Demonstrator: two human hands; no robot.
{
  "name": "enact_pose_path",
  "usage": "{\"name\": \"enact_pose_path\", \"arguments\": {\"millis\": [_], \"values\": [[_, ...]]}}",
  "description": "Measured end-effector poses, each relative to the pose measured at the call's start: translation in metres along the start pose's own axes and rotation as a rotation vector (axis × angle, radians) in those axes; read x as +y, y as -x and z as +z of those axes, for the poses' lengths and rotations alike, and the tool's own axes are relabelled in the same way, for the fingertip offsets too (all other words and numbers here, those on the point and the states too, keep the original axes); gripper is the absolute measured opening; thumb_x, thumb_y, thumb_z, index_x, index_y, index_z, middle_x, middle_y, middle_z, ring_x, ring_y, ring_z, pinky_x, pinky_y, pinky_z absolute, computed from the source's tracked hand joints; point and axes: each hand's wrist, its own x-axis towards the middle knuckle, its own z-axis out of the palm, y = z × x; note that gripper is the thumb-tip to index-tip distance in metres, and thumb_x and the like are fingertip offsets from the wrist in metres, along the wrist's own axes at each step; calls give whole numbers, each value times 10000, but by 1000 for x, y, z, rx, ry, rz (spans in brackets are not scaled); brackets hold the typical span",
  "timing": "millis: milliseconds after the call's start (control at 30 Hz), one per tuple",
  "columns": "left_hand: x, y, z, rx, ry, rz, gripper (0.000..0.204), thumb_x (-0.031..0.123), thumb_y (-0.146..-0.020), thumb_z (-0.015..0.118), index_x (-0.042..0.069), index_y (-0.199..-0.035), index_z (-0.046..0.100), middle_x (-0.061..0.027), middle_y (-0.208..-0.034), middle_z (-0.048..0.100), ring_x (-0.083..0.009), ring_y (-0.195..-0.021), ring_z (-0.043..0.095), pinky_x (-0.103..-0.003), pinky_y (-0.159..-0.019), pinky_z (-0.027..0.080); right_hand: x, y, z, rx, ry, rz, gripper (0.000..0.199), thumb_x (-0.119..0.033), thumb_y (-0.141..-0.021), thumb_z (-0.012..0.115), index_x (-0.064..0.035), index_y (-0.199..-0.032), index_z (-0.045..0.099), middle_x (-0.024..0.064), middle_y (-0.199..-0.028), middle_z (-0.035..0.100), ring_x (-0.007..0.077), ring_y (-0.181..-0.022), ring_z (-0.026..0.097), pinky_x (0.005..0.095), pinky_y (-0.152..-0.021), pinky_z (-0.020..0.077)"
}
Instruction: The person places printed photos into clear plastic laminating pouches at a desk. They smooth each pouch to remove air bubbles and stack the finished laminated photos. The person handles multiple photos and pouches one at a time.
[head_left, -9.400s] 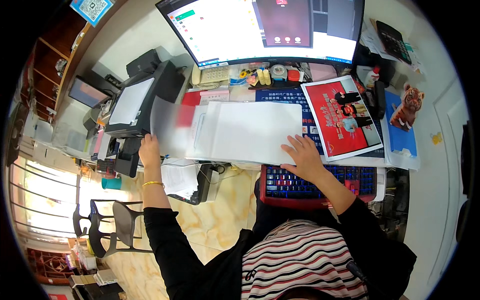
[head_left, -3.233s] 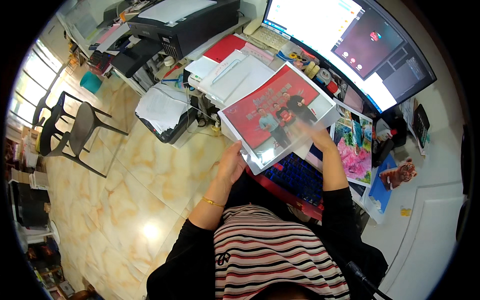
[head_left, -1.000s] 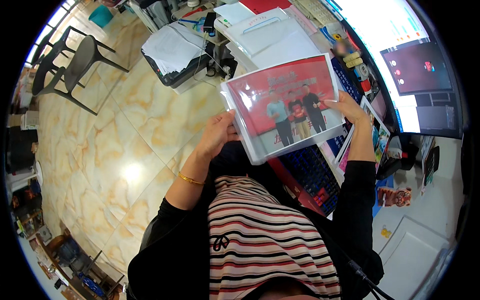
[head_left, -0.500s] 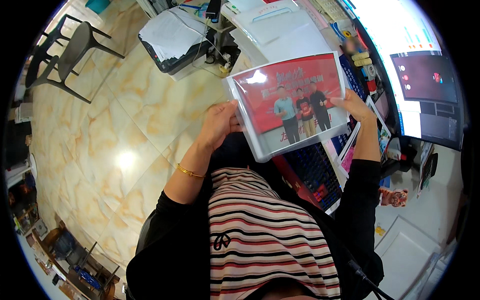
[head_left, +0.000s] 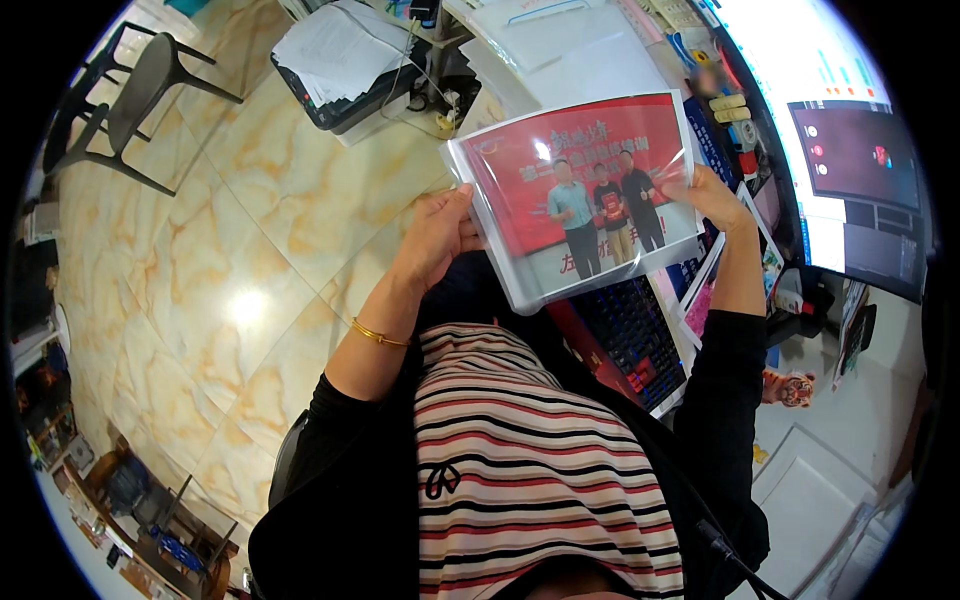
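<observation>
Film-sleeved group photo (head_left: 588, 188), long axis crosswise, between left hand (head_left: 437, 235) and right hand (head_left: 716, 200), each pinching a short edge

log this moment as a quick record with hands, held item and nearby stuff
left hand: grips the clear sleeve at its left edge
right hand: grips its right edge
held item: red photo print of three people, inside the sleeve
nearby: keyboard, lit monitor, tiger figure
upper left: papers, dark chair
</observation>
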Motion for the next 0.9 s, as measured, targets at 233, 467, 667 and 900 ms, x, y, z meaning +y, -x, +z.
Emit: {"name": "enact_pose_path", "arguments": {"millis": [233,467,667,900], "values": [[-1,-1,-2,-19,40,44,402,294,-1002,378,-44,-1170,514,-165,-1110,623,-247,-962,644,-365,-825,531,-17,-1,4,-19,118,-1,248,-89,-846,613,16,-1071,617,70,-938,675,121,-871,623,263,-821,487],[0,0,-6,-24,15,31,395,302,-999,388,-34,-1158,522,-158,-1097,630,-235,-944,648,-345,-803,530,-15,1,0,-43,90,4,230,-90,-843,615,11,-1049,633,53,-919,678,109,-854,614,255,-811,481],[2,2,-3,-15,37,28,397,297,-1000,383,-44,-1144,527,-165,-1082,631,-238,-935,650,-351,-803,532,-22,0,6,-17,123,41,268,-131,-831,661,-22,-1075,634,52,-971,667,112,-880,601,271,-806,481],[-3,0,-9,-43,57,33,417,309,-999,383,-52,-1166,506,-173,-1118,615,-255,-967,641,-375,-850,521,-27,-4,5,-81,119,38,294,-164,-832,667,-9,-1079,634,57,-964,673,117,-863,610,271,-798,488]]}}
